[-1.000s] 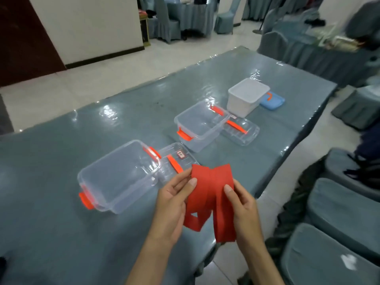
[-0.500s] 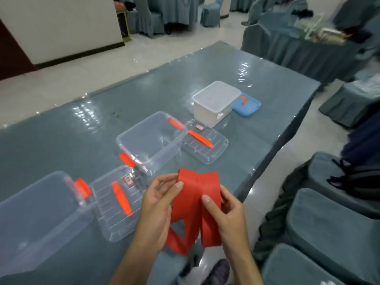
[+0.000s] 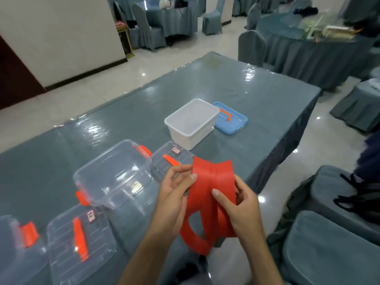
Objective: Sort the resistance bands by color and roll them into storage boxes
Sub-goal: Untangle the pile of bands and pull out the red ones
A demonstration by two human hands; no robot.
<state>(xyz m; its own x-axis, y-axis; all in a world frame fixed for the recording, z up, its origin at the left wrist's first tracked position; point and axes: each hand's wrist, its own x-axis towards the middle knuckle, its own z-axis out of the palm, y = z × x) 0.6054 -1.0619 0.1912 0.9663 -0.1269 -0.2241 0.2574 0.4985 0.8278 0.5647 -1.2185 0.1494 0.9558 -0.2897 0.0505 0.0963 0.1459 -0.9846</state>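
While I stood at the counter (image 3: 257, 95), my two hands held the red band (image 3: 213, 194) up in the air over its near edge. My left hand (image 3: 174, 194) pinched the band's left side, thumb on top. My right hand (image 3: 240, 204) pinched its right side. The band's loops hung down between them. A clear box (image 3: 113, 175) sat open just left of my hands. A white box (image 3: 192, 123) sat farther back, beside a blue lid (image 3: 231, 120).
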